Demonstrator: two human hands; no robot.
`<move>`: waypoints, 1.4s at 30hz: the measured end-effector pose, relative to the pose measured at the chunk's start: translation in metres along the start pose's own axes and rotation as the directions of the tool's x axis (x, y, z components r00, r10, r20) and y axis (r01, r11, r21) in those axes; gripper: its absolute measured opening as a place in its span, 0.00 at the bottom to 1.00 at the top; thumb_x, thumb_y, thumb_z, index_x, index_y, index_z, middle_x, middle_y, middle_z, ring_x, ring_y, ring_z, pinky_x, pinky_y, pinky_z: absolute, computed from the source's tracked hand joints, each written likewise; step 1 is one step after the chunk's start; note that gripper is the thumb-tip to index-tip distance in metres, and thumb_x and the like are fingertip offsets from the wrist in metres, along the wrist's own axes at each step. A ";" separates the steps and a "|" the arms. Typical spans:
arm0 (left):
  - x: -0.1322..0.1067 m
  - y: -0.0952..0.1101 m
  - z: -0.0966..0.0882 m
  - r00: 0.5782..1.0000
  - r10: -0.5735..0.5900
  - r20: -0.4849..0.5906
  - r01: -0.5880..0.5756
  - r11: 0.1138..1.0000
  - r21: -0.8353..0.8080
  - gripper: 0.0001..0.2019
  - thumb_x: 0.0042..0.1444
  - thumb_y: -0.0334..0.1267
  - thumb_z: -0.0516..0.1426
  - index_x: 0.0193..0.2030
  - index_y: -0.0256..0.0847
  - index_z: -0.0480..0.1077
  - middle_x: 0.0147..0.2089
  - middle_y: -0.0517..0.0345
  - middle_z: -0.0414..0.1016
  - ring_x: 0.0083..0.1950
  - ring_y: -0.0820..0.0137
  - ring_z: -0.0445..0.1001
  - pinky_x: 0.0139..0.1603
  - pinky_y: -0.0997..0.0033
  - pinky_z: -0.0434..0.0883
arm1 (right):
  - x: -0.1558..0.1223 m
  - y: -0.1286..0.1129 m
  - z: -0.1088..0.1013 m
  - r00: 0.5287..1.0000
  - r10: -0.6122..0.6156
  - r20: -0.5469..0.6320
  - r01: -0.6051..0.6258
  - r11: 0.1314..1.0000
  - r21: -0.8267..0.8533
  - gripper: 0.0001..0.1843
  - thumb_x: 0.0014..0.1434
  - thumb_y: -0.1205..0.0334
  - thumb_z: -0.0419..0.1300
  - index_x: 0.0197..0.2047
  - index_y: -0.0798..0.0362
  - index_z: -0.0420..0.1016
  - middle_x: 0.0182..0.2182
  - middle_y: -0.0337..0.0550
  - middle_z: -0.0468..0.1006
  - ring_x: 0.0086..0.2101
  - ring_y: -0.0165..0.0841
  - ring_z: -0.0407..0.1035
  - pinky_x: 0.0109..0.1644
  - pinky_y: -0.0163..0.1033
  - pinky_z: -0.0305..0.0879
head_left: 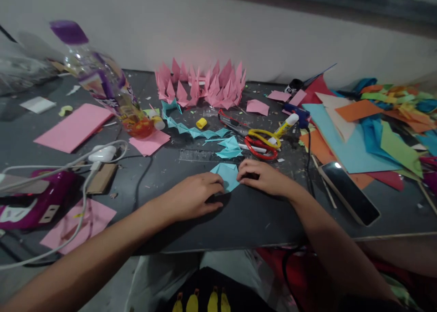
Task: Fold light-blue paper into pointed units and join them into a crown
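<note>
A sheet of light-blue origami paper (226, 171), with its corners folded, lies on the dark table between my hands. My left hand (200, 193) rests at its left edge, fingers bent and touching the paper, the thumb apart below. At the right edge, my right hand (261, 177) has its fingers curled together on the paper; part of the grip is hidden. Just beyond stand folded light-blue paper pieces (229, 147), near a curved chain of blue folded pieces (194, 130). Behind that is a ring of pink folded-paper points (201, 86).
Scissors (261, 141) with red and yellow handles and a glue stick (285, 127) lie beyond my right hand. A phone (350, 192) and coloured paper sheets (355, 139) are to the right. Leftward are a bottle (105, 79), pink paper (75, 125) and white cables (82, 207).
</note>
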State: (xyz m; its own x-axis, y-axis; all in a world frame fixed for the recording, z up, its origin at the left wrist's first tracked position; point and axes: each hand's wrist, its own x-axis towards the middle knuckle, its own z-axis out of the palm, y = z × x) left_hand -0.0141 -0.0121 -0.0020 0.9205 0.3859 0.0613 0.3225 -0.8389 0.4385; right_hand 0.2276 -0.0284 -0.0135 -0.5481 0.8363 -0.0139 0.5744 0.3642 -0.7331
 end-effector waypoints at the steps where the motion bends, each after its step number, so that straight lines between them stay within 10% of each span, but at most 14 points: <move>1: 0.001 -0.001 0.001 1.000 -0.014 -0.017 0.014 1.000 0.008 0.08 0.55 0.35 0.57 0.42 0.37 0.71 0.45 0.52 0.72 0.46 0.66 0.72 0.47 0.66 0.70 | 0.000 0.000 0.001 1.000 0.000 -0.020 0.000 1.000 -0.016 0.05 0.59 0.66 0.55 0.36 0.53 0.73 0.37 0.42 0.70 0.38 0.30 0.66 0.45 0.39 0.62; 13: 0.007 -0.001 0.007 0.994 -0.078 -0.071 0.083 0.994 0.068 0.07 0.59 0.32 0.53 0.36 0.38 0.73 0.37 0.56 0.73 0.38 0.71 0.73 0.40 0.73 0.70 | -0.005 -0.018 0.016 0.958 -0.287 0.024 0.276 0.890 -0.363 0.12 0.56 0.71 0.55 0.40 0.55 0.78 0.37 0.49 0.75 0.39 0.35 0.68 0.43 0.41 0.66; 27: 0.005 0.011 0.006 0.980 -0.158 -0.123 0.167 0.984 0.065 0.10 0.61 0.33 0.50 0.32 0.35 0.71 0.30 0.56 0.72 0.32 0.71 0.71 0.33 0.73 0.67 | -0.001 -0.019 0.027 0.952 -0.285 -0.107 0.223 0.893 -0.391 0.10 0.59 0.62 0.56 0.39 0.55 0.76 0.33 0.47 0.76 0.35 0.33 0.70 0.38 0.36 0.66; 35: 0.002 0.013 -0.011 0.861 -0.185 -0.473 0.136 0.981 -0.136 0.12 0.61 0.39 0.49 0.34 0.38 0.71 0.35 0.55 0.75 0.39 0.70 0.73 0.44 0.68 0.69 | -0.003 -0.025 0.017 0.971 -0.231 -0.063 0.223 0.969 -0.108 0.10 0.56 0.72 0.53 0.35 0.54 0.74 0.32 0.43 0.78 0.34 0.29 0.71 0.39 0.34 0.66; 42: 0.008 0.004 -0.001 0.932 -0.212 -0.293 0.115 0.942 -0.314 0.08 0.57 0.34 0.53 0.39 0.38 0.72 0.39 0.56 0.76 0.40 0.72 0.74 0.42 0.71 0.71 | -0.005 -0.033 0.014 0.993 -0.115 -0.041 0.117 0.991 0.062 0.06 0.52 0.61 0.62 0.34 0.54 0.75 0.33 0.43 0.78 0.29 0.28 0.70 0.35 0.33 0.66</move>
State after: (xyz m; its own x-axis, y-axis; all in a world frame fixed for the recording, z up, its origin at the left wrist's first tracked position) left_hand -0.0059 -0.0123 0.0010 0.7253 0.6498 0.2274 0.3403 -0.6254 0.7022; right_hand 0.2027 -0.0500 0.0018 -0.5848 0.8051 0.0986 0.4676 0.4339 -0.7701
